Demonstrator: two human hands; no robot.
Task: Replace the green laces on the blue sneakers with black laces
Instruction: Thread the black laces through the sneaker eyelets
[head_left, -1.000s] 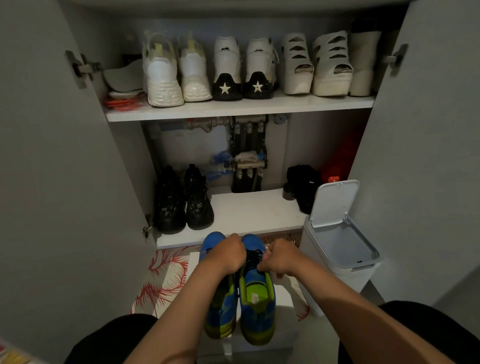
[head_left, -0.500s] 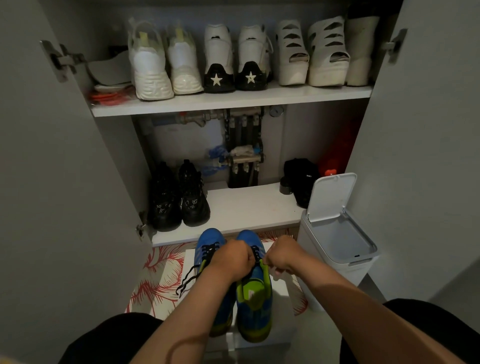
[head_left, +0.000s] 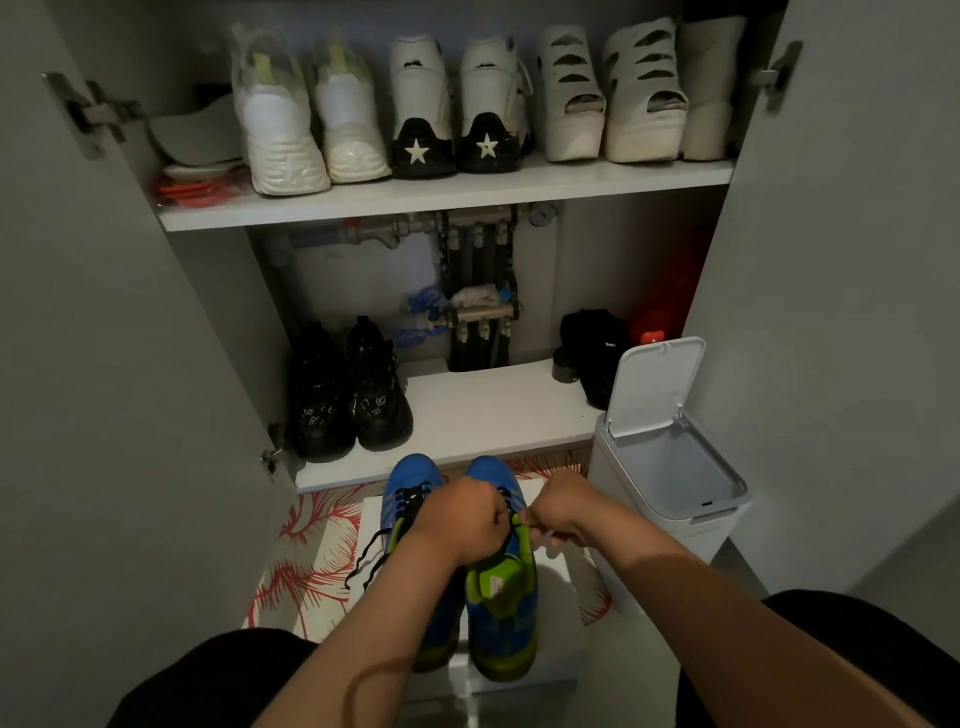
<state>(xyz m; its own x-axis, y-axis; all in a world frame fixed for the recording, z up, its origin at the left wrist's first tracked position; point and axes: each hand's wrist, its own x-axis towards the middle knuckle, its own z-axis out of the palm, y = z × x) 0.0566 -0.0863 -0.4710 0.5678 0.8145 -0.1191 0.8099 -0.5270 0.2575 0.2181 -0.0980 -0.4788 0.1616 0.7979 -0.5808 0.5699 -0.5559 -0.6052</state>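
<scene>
Two sneakers (head_left: 501, 613) stand side by side on a box (head_left: 371, 519) before the cabinet (head_left: 493, 410), toes away, so the eyelets face the person. The left hand (head_left: 460, 519) and right hand (head_left: 563, 506) curl tight over the right one, seemingly pinching its black lace (head_left: 506, 540) taut.

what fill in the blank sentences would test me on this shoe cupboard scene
1. The lid of the white plastic bin stands ____.
2. The left blue sneaker is threaded with a ____ lace.
3. Each white high-top shoe on the upper shelf has a white ____ on its black heel.
Missing words: open; black; star.
</scene>
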